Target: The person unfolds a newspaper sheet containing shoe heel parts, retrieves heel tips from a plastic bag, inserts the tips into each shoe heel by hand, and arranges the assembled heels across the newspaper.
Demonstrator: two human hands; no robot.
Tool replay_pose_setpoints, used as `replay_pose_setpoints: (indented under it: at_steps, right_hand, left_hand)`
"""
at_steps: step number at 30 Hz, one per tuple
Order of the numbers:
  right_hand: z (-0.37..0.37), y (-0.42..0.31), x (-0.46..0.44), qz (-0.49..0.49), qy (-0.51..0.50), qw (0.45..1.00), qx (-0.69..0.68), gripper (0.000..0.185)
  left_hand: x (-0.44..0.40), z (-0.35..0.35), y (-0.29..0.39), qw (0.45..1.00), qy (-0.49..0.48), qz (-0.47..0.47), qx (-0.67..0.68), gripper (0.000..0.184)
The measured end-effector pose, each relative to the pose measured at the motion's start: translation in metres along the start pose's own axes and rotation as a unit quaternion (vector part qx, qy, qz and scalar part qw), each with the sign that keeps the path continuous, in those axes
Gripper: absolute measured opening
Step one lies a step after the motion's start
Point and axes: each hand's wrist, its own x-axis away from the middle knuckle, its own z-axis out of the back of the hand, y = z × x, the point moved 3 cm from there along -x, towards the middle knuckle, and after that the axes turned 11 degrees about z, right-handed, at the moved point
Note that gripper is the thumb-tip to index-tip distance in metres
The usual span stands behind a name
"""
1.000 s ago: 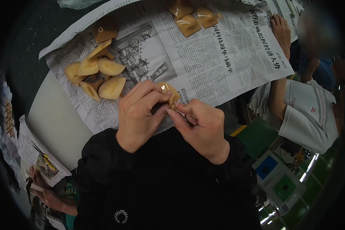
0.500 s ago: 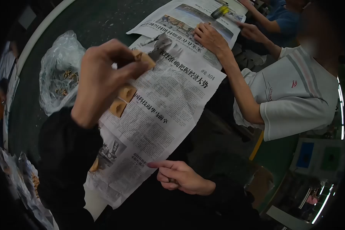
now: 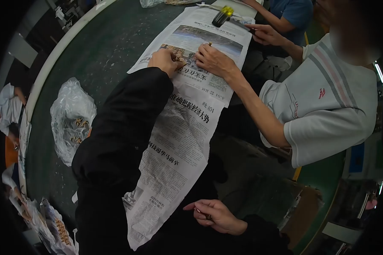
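Observation:
My left hand (image 3: 164, 60) reaches far forward over the newspaper (image 3: 178, 131), its fingers closed around something I cannot make out. Brownish shapes (image 3: 171, 49) lie just past its fingers, beside a co-worker's hand (image 3: 215, 61). Low in the view, near the paper's close edge, is my right hand (image 3: 217, 216), with the index finger partly stretched and the other fingers curled. Something small and shiny shows between those fingers, too small to name. My left sleeve hides part of the paper.
The co-worker's other hand (image 3: 268, 35) grips a hammer with a yellow and black head (image 3: 223, 16). A clear plastic bag (image 3: 72, 121) with small brass-coloured parts rests on the dark green table (image 3: 98, 55). More small parts (image 3: 63, 231) show at lower left.
The view has turned toward the co-worker. My hands, together over a tan piece at first, have parted; my left hand carried a tan piece forward to the paper's far part. The hammer shows more fully.

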Motion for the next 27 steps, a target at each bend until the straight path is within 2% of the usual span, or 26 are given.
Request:
replay_pose_setpoints:
  at_steps: [1, 2, 3, 4, 6, 8, 10, 12, 14, 16, 19, 24, 26, 27]
  right_hand:
    - [-0.003, -0.002, 0.000, -0.002, -0.003, 1.000, -0.030, 0.031]
    - [-0.007, -0.006, -0.001, -0.004, -0.005, 1.000, -0.030, 0.031]
    - [-0.014, -0.013, -0.003, 0.011, -0.022, 0.999, -0.021, 0.031]
    - [-0.021, -0.015, -0.004, 0.023, -0.038, 0.999, -0.015, 0.031]
    - [-0.029, -0.020, -0.012, 0.022, -0.054, 0.998, -0.013, 0.030]
    - [-0.040, -0.021, -0.019, 0.007, -0.067, 0.998, -0.013, 0.030]
    - [-0.054, -0.019, -0.029, -0.002, -0.099, 0.994, -0.049, 0.028]
    - [-0.063, -0.006, -0.039, -0.035, -0.109, 0.989, -0.094, 0.026]
    - [-0.075, 0.013, -0.045, -0.076, -0.098, 0.986, -0.114, 0.027]
    - [-0.083, 0.025, -0.058, -0.053, -0.094, 0.990, -0.091, 0.033]
    - [-0.100, 0.041, -0.064, -0.068, -0.080, 0.994, -0.011, 0.037]
    - [-0.111, 0.051, -0.070, -0.052, -0.109, 0.990, 0.072, 0.039]
    - [-0.116, 0.051, -0.068, -0.007, -0.097, 0.992, 0.083, 0.035]
    - [-0.117, 0.051, -0.067, -0.006, -0.097, 0.992, 0.082, 0.035]
  left_hand:
    - [0.000, 0.002, -0.003, 1.000, 0.009, -0.014, 0.009, 0.040]
    - [0.011, 0.018, 0.002, 0.996, 0.066, -0.055, 0.018, 0.039]
    - [0.035, 0.047, 0.014, 0.987, 0.122, -0.097, 0.026, 0.038]
    - [0.078, 0.096, 0.023, 0.974, 0.138, -0.165, 0.072, 0.031]
    - [0.144, 0.139, 0.021, 0.975, 0.061, -0.189, 0.096, 0.025]
    - [0.220, 0.162, 0.007, 0.984, -0.073, -0.097, 0.128, 0.021]
    - [0.285, 0.166, -0.019, 0.976, -0.122, -0.116, 0.138, 0.024]
    - [0.336, 0.163, -0.040, 0.978, -0.154, -0.065, 0.126, 0.028]
    - [0.373, 0.154, -0.066, 0.975, -0.131, -0.014, 0.179, 0.032]
    - [0.395, 0.141, -0.091, 0.964, -0.077, 0.027, 0.254, 0.032]
    - [0.421, 0.127, -0.115, 0.940, -0.030, 0.069, 0.333, 0.028]
    - [0.438, 0.119, -0.143, 0.912, 0.004, 0.062, 0.405, 0.022]
    - [0.445, 0.115, -0.150, 0.900, 0.007, 0.058, 0.432, 0.018]
    - [0.449, 0.110, -0.154, 0.796, -0.017, 0.131, 0.591, 0.014]
